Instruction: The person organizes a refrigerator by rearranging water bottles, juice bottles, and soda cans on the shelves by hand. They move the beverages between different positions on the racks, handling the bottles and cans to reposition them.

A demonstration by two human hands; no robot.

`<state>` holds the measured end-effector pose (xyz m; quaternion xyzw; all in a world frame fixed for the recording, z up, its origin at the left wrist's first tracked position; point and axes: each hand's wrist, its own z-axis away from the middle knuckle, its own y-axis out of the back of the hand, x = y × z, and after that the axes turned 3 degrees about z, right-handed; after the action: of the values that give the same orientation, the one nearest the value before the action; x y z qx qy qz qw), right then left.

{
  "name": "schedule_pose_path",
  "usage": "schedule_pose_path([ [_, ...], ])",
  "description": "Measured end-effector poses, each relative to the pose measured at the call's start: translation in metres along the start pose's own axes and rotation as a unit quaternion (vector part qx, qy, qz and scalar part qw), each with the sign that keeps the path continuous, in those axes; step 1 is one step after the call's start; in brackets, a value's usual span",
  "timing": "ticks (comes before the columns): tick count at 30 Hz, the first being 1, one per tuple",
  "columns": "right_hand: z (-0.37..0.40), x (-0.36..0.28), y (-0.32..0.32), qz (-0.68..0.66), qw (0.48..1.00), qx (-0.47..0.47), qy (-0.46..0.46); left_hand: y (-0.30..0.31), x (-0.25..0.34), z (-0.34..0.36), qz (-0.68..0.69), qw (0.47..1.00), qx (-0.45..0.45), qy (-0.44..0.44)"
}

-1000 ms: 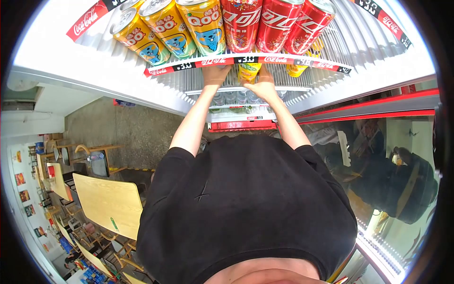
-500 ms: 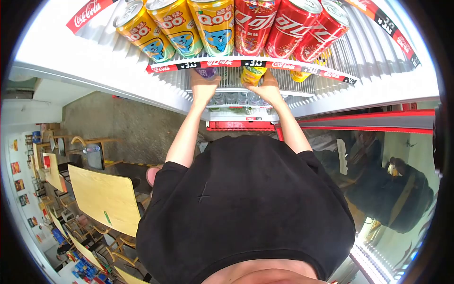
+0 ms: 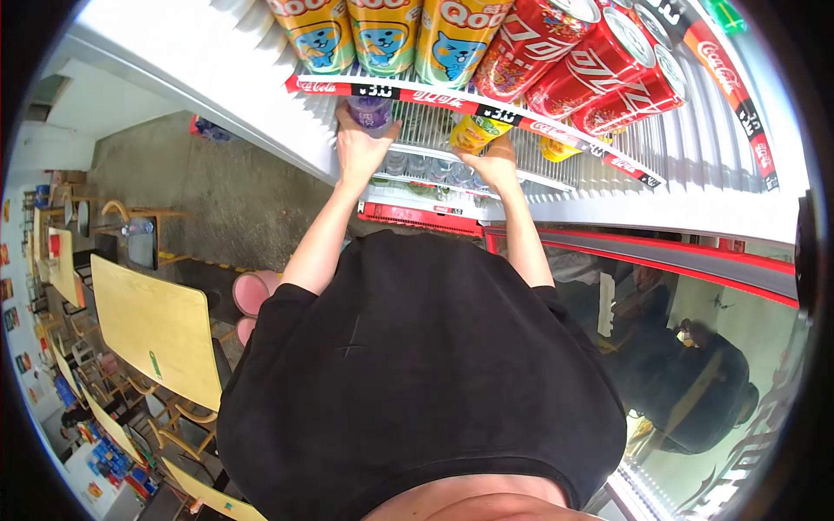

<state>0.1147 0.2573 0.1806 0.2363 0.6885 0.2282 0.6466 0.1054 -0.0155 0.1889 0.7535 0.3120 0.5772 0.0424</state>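
My left hand [image 3: 360, 149] is closed round a purple-labelled bottle [image 3: 371, 114] under the upper shelf's front edge. My right hand [image 3: 493, 163] has its fingers about a yellow bottle [image 3: 477, 134] on the same lower level, partly covered by the price strip [image 3: 426, 98]. Another yellow item [image 3: 559, 150] lies farther right, also half hidden. Above the hands stand several yellow Qoo cans [image 3: 385, 35] and red cola cans [image 3: 591, 69] on the upper shelf.
Lower down in the fridge, clear bottles [image 3: 421, 167] line a shelf. An open glass door with a red frame [image 3: 660, 252] stands at the right and reflects a person. To the left are wooden tables [image 3: 152, 326], chairs and pink stools [image 3: 252, 293].
The view has turned, so the shelves now slant down to the right. More of the purple-labelled bottle shows in my left hand. My right hand still holds the yellow bottle.
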Motion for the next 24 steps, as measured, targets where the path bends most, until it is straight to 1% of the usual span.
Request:
schedule_pose_path([
  [2, -0.001, -0.001, 0.001, 0.017, 1.000, -0.004, 0.000, -0.001, -0.011, -0.001, 0.011, 1.000, -0.017, -0.001],
  [3, -0.001, -0.001, 0.001, 0.015, 1.000, 0.000, 0.003, -0.001, -0.011, -0.001, -0.004, 0.999, -0.006, -0.042],
  [6, 0.000, 0.000, 0.000, 0.023, 1.000, 0.014, 0.017, -0.001, -0.011, -0.001, -0.039, 0.997, -0.005, -0.065],
  [9, 0.002, -0.004, -0.001, 0.045, 0.998, 0.032, 0.036, 0.002, -0.006, 0.001, -0.029, 0.999, -0.019, -0.032],
  [14, 0.001, -0.010, -0.001, 0.052, 0.998, 0.028, 0.019, -0.001, -0.012, 0.003, -0.022, 0.997, -0.008, -0.078],
  [15, 0.002, -0.011, -0.001, 0.056, 0.997, 0.041, 0.033, -0.001, -0.012, 0.003, -0.021, 0.996, -0.008, -0.084],
  [17, 0.003, -0.011, -0.001, 0.064, 0.994, 0.065, 0.062, 0.002, -0.013, 0.003, -0.017, 0.998, -0.036, -0.051],
  [18, 0.003, -0.011, -0.001, 0.065, 0.994, 0.061, 0.056, 0.004, -0.011, 0.003, -0.015, 0.998, -0.050, -0.034],
  [21, 0.003, -0.014, -0.002, 0.065, 0.996, 0.057, 0.037, 0.014, -0.003, 0.007, -0.006, 0.998, -0.060, -0.024],
  [24, 0.003, -0.019, -0.002, 0.059, 0.996, 0.064, 0.022, 0.021, -0.014, 0.013, -0.026, 0.994, -0.056, -0.095],
])
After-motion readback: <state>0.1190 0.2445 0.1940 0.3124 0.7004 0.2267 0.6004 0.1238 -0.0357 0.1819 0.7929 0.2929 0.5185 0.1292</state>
